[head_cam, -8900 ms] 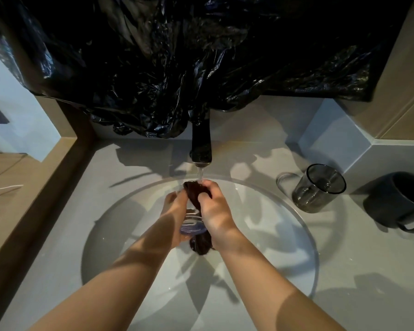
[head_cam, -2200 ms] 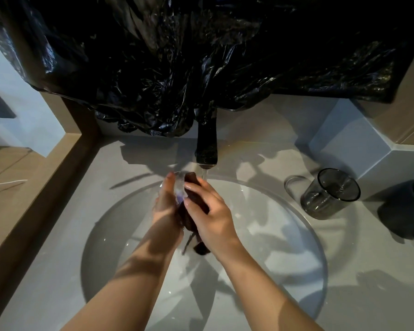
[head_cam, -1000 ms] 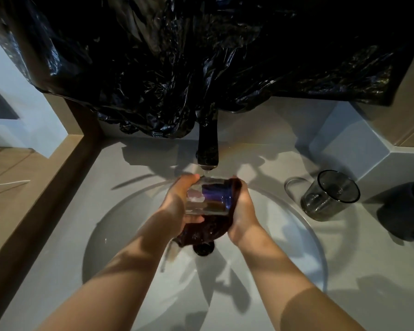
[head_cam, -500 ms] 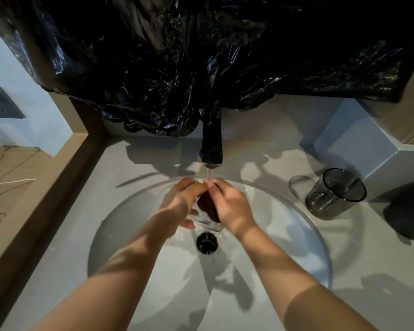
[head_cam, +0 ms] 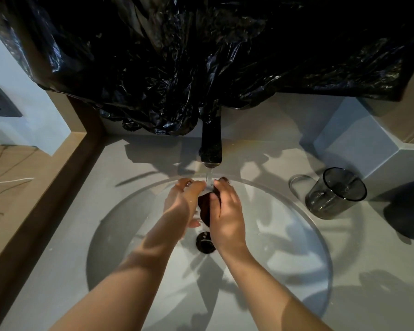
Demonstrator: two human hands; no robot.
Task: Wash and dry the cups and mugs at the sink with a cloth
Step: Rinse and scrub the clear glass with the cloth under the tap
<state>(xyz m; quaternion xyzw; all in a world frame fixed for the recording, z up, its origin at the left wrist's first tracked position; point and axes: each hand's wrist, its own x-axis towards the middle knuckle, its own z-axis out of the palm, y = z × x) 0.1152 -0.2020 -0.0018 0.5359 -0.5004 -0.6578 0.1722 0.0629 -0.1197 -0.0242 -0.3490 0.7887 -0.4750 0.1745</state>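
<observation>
Grey counter (head_cam: 58,271) runs all around a round white sink (head_cam: 285,247). Big crinkly black plastic (head_cam: 201,56) hangs over the wall behind it. A black tap (head_cam: 211,144) sticks out from under the plastic, and a thin stream of water (head_cam: 209,176) falls from it right between my hands.

My right hand (head_cam: 226,213) holds a dark cloth (head_cam: 204,207). My fingers are curled round it and my thumb presses on it. The cloth sits between my two hands, over the middle of the sink, just under the tap. My left hand (head_cam: 184,203) is on the other side of the cloth, with its fingers bent and its thumb down low. I cannot tell if it is holding anything, because that side is hidden. Under my hands is the dark drain (head_cam: 204,243).

On the counter to the right of the sink stands a see-through grey mug (head_cam: 336,193) with its handle toward the sink. Past it, at the edge of what I see, is a dark mug (head_cam: 409,211). Both are well away from my hands. To the left is a brown wooden ledge (head_cam: 46,187), and a white wire (head_cam: 10,181) lies on the wood past it.
</observation>
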